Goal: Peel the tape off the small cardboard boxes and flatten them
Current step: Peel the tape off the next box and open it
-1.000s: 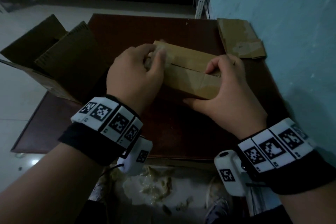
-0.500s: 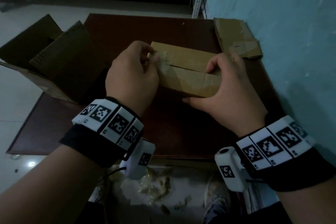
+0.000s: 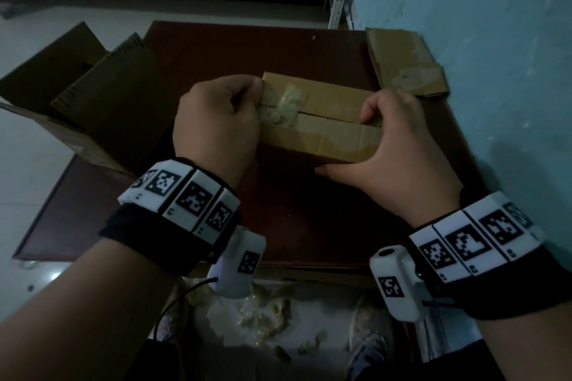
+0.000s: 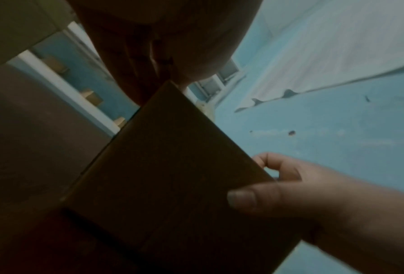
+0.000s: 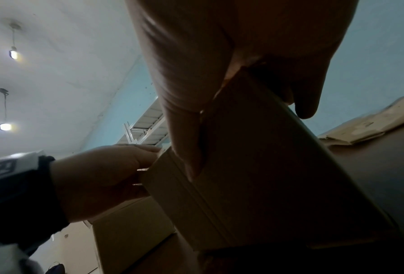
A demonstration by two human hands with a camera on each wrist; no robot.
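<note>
A small cardboard box [image 3: 325, 124] lies across the middle of the dark brown table [image 3: 309, 219]. Crumpled clear tape [image 3: 284, 108] is bunched over the top seam near its left end. My left hand [image 3: 255, 99] sits at that end with curled fingers and pinches the tape's edge. My right hand [image 3: 383, 139] grips the box's right end, fingers curled over the top, thumb stretched along the near side. In the left wrist view the box [image 4: 172, 176] shows dark, with the right hand [image 4: 302, 194] on its side. The right wrist view shows the box [image 5: 255, 166] and the left hand [image 5: 102, 176].
A large open cardboard box [image 3: 93, 108] stands at the table's left edge. Flattened cardboard [image 3: 402, 65] lies at the back right against the blue wall [image 3: 495, 71]. Tape scraps [image 3: 257, 315] litter the floor below the table's near edge.
My left hand has drawn slightly left off the box top, and the crumpled tape now shows bunched over the seam. My right hand keeps its hold on the right end.
</note>
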